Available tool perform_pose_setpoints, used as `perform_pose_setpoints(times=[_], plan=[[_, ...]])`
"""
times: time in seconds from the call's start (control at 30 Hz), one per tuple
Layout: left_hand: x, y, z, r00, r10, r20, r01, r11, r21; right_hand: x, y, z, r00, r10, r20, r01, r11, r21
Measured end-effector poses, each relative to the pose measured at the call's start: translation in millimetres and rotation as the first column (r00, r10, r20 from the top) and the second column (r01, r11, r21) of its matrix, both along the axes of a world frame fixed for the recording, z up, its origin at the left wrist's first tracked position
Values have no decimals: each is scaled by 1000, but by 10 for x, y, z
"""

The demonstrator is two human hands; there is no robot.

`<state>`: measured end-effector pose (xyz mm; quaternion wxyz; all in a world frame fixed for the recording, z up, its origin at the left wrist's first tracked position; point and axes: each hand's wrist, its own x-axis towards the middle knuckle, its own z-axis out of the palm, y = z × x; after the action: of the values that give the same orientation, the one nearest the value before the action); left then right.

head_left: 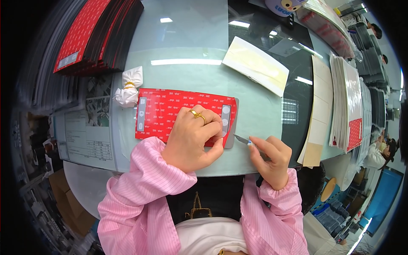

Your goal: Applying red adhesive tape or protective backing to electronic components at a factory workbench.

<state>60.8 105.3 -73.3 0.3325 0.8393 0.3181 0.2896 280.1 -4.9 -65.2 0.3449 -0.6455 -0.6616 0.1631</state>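
A flat panel faced with red printed film [178, 102] lies on the glass-topped table in front of me. Grey strips with white spots run along its two short ends. At its right end the film's edge is lifted, and a bare grey margin [230, 143] of the panel shows. My left hand [193, 138], with a gold ring, lies over the film. Its thumb and forefinger pinch the lifted film near the lower right corner. My right hand [273, 159] is closed on a small knife blade [242, 139] with a blue-and-white wrapped end. The blade's tip points at that corner, just apart from it.
A knotted white plastic bag [129, 87] sits beyond the panel's left end. Stacked red-faced panels [91, 38] rise at the far left. A white pad with a yellowish face [257, 66] lies far right. Cardboard sheets [316, 110] and bundled panels [346, 106] line the right edge.
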Motion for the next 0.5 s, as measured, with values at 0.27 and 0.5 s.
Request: perform_pose_setpoints(times=[0.27, 0.5], plan=[[-4, 2, 0, 1000, -6, -10, 6, 1000, -5, 18, -4, 9, 1000, -12, -28, 12, 1000, 1], [1, -3, -8, 1000, 6, 1, -6, 1000, 3, 4, 6, -9, 1000, 1, 16, -1, 1000, 19]])
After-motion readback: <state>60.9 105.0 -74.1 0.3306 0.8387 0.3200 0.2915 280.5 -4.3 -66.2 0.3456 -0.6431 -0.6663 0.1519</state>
